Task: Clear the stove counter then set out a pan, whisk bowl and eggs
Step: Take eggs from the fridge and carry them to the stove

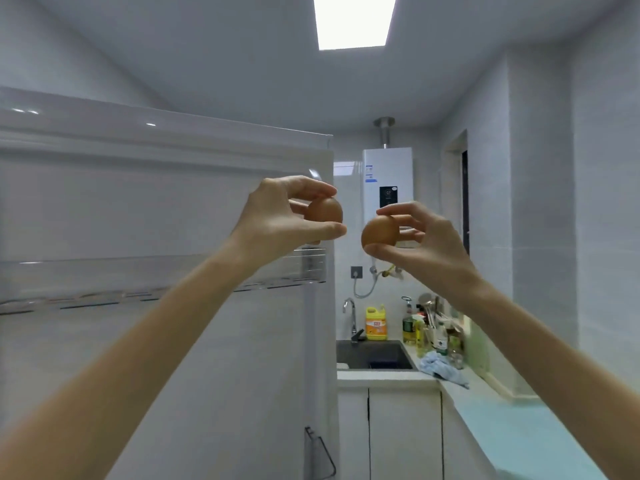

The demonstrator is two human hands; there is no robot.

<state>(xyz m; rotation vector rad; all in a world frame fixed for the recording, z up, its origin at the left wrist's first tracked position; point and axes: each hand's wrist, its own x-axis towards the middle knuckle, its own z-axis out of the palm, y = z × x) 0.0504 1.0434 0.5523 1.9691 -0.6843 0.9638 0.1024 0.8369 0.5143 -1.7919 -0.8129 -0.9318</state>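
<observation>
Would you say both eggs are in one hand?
No, the left hand pinches one egg and the right hand pinches a second egg.

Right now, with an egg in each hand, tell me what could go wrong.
1. The left hand and right hand hold the left egg and right egg by fingertips only, up high; a slip would likely break one.
2. The eggs are close together and could knock and crack.
3. The fridge door stands open with both hands full; closing it may jar an egg.
</observation>
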